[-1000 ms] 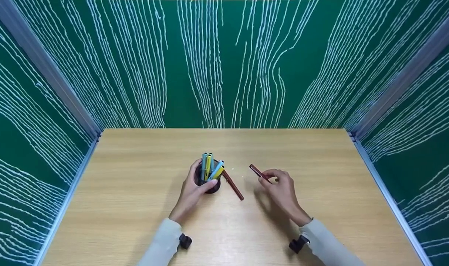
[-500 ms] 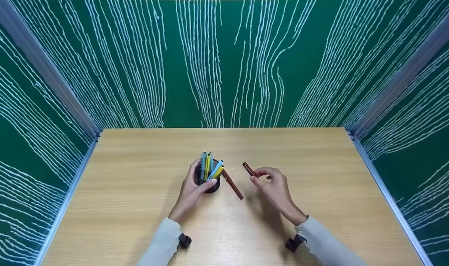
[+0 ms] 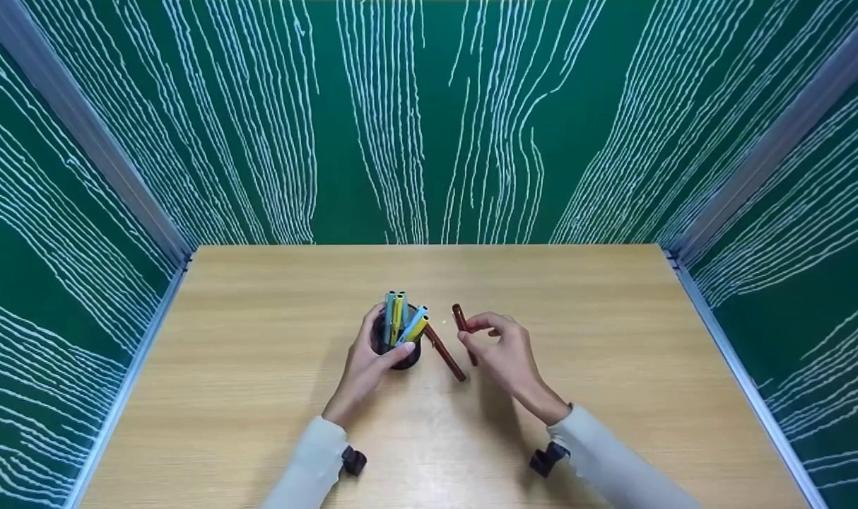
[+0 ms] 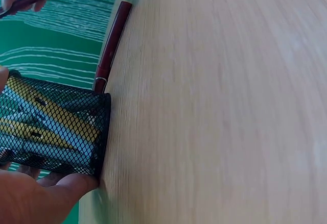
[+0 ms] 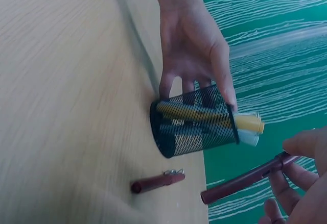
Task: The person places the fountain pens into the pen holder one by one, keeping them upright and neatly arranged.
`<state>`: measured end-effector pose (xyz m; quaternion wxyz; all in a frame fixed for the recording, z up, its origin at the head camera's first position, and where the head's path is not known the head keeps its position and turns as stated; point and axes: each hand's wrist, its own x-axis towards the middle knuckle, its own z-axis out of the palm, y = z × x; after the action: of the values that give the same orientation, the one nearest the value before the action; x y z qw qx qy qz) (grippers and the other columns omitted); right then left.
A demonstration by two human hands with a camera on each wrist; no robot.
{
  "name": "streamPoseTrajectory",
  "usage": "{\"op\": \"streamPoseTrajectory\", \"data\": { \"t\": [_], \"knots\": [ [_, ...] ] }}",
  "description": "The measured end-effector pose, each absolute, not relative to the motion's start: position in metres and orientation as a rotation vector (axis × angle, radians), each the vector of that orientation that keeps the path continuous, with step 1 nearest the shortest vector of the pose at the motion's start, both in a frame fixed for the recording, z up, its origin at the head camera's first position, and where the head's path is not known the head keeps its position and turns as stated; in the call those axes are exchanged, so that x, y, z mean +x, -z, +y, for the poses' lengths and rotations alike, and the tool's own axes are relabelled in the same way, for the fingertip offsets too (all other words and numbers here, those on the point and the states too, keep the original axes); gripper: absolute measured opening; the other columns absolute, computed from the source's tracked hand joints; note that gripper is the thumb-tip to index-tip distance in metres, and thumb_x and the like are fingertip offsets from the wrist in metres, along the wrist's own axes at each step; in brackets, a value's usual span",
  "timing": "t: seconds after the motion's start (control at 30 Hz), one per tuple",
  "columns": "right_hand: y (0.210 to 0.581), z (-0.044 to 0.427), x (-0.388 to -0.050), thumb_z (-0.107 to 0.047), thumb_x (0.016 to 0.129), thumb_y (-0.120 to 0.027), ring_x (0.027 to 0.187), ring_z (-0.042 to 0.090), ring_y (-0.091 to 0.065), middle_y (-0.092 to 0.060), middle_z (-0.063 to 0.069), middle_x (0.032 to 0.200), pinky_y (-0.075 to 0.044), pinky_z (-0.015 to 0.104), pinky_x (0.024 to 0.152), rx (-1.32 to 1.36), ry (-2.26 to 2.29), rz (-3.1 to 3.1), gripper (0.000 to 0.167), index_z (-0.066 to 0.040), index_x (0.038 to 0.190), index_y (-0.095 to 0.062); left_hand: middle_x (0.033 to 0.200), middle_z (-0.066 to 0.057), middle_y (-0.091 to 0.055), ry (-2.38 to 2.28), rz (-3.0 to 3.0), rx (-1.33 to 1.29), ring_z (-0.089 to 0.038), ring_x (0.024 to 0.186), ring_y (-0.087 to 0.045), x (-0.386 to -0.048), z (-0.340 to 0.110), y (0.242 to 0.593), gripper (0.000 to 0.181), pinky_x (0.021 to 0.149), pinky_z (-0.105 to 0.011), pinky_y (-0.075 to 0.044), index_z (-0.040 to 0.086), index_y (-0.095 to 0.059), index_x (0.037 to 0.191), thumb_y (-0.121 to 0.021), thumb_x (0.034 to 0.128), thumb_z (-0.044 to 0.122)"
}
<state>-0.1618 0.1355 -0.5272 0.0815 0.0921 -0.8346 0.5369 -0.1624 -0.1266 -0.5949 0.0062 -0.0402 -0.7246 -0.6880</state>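
My left hand (image 3: 364, 364) grips a black mesh pen holder (image 4: 56, 122) around its side, and the holder stands upright on the table. Several yellow and light blue pens (image 3: 398, 314) stick out of its top. Off to the right, my right hand (image 3: 508, 355) pinches a dark red pen (image 5: 237, 183) between thumb and fingers, raised above the table and a short way from the holder. Another dark red pen (image 3: 446, 355) with a metal clip lies on the table right beside the holder, between the two hands.
The wooden table (image 3: 245, 311) is bounded at the back and sides by green walls (image 3: 443, 141) with white wavy lines. Metal rails (image 3: 139, 339) run along its left and right edges. Each wrist carries a small black camera (image 3: 355, 461).
My right hand has moved left toward the holder, turning the dark red pen more upright. The left hand and the pen holder have stayed in place.
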Motion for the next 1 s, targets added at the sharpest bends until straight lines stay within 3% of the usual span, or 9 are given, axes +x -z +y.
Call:
{"op": "streamPoseTrajectory", "data": {
  "t": [0.13,0.3,1.0],
  "knots": [
    [0.521,0.125,-0.164,-0.007,0.092,-0.086,0.104,0.025,-0.07,-0.081,0.0,0.101,-0.05,0.057,0.098,0.321,-1.622,-2.469,0.01,-0.01,0.101,-0.083,0.162,-0.013,-0.053,2.134,-2.268,-0.13,-0.033,0.142,-0.054,-0.163,-0.127,0.595,0.09,0.123,-0.054,-0.035,0.025,-0.04,0.169,-0.089,0.0939,0.026],
    [0.516,0.114,-0.166,-0.007,0.092,-0.086,0.103,0.025,-0.07,-0.081,-0.001,0.099,-0.05,0.057,0.098,0.373,-1.635,-2.447,0.009,-0.012,0.099,-0.084,0.165,-0.013,-0.05,2.138,-2.268,-0.117,-0.034,0.145,-0.052,-0.162,-0.126,0.595,0.092,0.126,-0.055,-0.034,0.025,-0.039,0.17,-0.09,0.0935,0.024],
    [0.503,0.08,-0.179,-0.017,0.096,-0.085,0.102,0.019,-0.071,-0.08,-0.003,0.101,-0.053,0.049,0.096,0.404,-1.768,-2.359,0.009,-0.013,0.104,-0.084,0.166,-0.008,-0.05,2.073,-2.313,-0.085,-0.032,0.146,-0.051,-0.163,-0.126,0.593,0.089,0.127,-0.056,-0.032,0.027,-0.042,0.168,-0.09,0.093,0.032]
  ]
}}
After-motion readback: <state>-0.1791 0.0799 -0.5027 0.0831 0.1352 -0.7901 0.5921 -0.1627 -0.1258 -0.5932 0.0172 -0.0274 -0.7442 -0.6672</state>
